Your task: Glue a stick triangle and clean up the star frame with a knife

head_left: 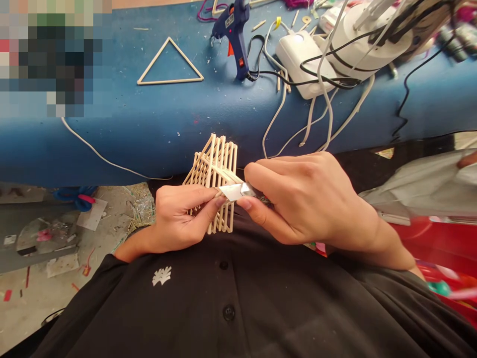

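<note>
A lattice of pale wooden sticks is held in front of my black shirt, near the table edge. My left hand grips its lower left side, thumb and fingers pressed together. My right hand is closed around a utility knife, mostly hidden in the fist. The knife's shiny blade lies across the sticks, its end close to my left thumb. On the blue table, a triangle of sticks lies flat at the back left.
A dark blue glue gun stands on the blue table. To its right are a white power strip, a white round-based device and tangled cables. A thin white cable crosses the left edge. Red items lie at the right.
</note>
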Demonstrator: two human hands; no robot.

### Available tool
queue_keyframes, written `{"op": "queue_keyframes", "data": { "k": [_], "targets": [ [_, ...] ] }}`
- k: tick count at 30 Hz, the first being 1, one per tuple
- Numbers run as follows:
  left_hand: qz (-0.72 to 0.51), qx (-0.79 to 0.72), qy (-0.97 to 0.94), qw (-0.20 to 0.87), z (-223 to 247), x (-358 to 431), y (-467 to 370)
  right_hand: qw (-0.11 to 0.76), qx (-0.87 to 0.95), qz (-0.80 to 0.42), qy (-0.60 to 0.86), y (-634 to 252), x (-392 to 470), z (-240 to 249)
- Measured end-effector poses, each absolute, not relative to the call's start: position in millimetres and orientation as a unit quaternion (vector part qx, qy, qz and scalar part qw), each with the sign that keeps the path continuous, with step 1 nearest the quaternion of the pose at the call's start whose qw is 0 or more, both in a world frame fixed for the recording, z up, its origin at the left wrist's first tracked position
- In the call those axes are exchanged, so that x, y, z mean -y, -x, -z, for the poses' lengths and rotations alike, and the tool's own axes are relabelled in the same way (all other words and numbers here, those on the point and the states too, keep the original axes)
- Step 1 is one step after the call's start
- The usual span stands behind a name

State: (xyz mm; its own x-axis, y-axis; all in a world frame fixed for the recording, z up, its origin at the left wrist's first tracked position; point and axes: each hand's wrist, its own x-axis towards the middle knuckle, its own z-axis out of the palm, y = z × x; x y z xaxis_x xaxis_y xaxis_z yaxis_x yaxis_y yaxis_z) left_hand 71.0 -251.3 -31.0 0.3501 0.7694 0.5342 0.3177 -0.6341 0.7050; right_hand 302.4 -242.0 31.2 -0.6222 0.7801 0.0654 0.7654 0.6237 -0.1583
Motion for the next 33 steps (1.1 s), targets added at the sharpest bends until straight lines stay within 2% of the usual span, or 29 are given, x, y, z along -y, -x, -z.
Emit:
{"op": "queue_keyframes", "data": {
  "k": [18, 24, 28, 33],
  "targets": [
    [-0.466, -0.335, -0.78, 0.251, 42, 247, -69, 0.062, 0.89, -0.073, 0.447, -302, 240, -29],
    [-0.463, -0.336, -0.775, 0.268, 44, 247, -66, 0.02, 0.861, -0.094, 0.499, -301, 229, -28],
    [-0.456, -0.304, -0.782, 0.296, 39, 250, -61, 0.059, 0.775, -0.044, 0.628, -316, 213, -27],
    [-0.435, -0.37, -0.761, 0.306, 38, 247, -64, 0.109, 0.814, -0.123, 0.557, -325, 220, -25]
  ]
}}
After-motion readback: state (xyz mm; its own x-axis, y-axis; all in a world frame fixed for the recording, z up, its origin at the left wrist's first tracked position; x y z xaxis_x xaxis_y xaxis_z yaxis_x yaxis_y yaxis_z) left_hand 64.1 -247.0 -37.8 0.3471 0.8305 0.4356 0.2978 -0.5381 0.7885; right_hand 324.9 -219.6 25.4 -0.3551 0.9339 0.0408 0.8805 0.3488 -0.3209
